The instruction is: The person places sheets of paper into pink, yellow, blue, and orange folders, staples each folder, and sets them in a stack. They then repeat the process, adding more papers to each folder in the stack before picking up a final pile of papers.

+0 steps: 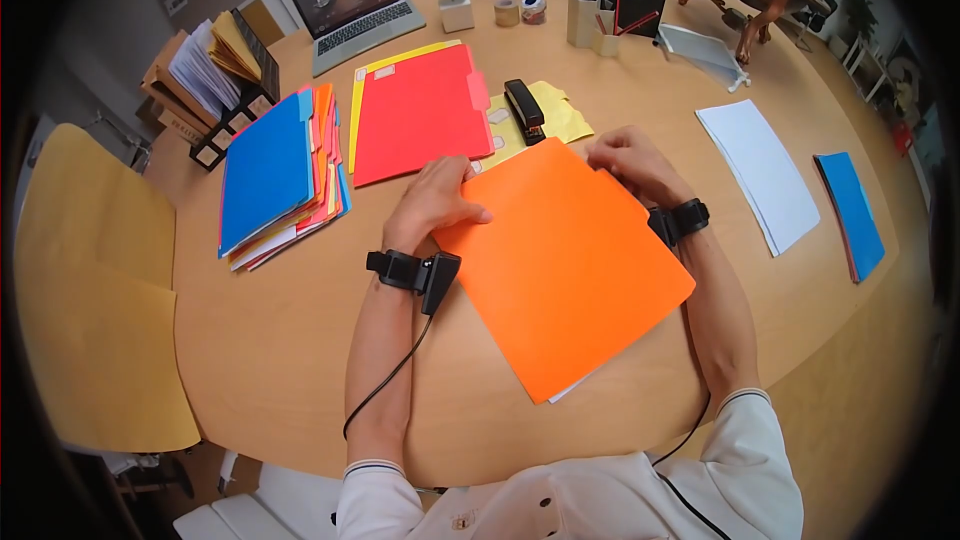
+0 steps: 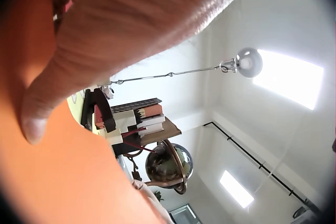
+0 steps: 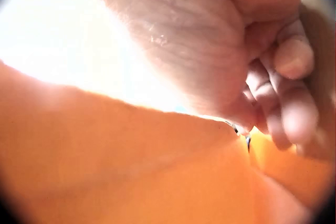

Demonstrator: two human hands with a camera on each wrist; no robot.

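Observation:
An orange file folder (image 1: 570,260) slants over the desk in front of me, with a sliver of white paper (image 1: 566,389) showing under its near edge. My left hand (image 1: 437,198) grips its upper left edge, thumb flat on the front and the other fingers behind. At the upper right edge, by the tab, my right hand (image 1: 640,168) holds the folder with curled fingers (image 3: 299,119); its exact grip is partly hidden. A black stapler (image 1: 524,112) lies just beyond the folder, on yellow folders (image 1: 560,112).
Red folders (image 1: 420,120) lie beyond my left hand. Further left stands a stack topped by a blue folder (image 1: 268,175), near a file rack (image 1: 235,130). White paper (image 1: 758,172) and a blue bundle (image 1: 852,215) lie right. A laptop (image 1: 355,10) and pen holder (image 1: 606,35) stand behind.

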